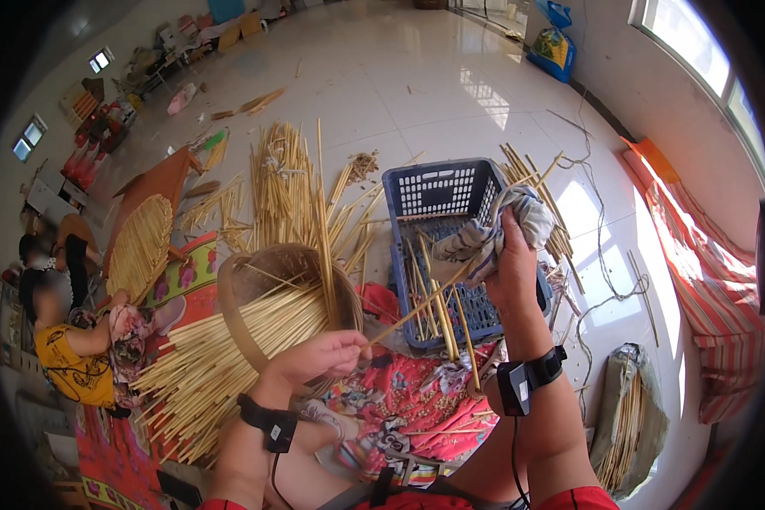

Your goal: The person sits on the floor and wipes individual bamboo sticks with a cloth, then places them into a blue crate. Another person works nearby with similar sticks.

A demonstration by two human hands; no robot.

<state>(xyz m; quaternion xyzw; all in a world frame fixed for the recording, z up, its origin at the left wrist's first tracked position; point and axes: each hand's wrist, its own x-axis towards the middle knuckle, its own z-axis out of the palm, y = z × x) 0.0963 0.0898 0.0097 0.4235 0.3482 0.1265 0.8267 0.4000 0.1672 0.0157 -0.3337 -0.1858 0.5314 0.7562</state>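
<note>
Glossy pale floor tiles carry it all: nearest, the left hand [319, 355] pinches one end of a thin reed stick [416, 306] over a half-woven basket [280, 297], the right hand [510, 272] clutches a striped cloth [501, 229] around that stick, beyond them a blue crate [438, 191].

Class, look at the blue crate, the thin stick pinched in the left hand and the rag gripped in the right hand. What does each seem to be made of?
Blue crate: probably moulded plastic, given its even colour and lattice walls.
Thin stick, pinched by the left hand: pale, straight, matt, likely a plant stalk or split bamboo; which one is unclear.
Rag, gripped by the right hand: soft woven cloth, crumpled and folded.
</note>
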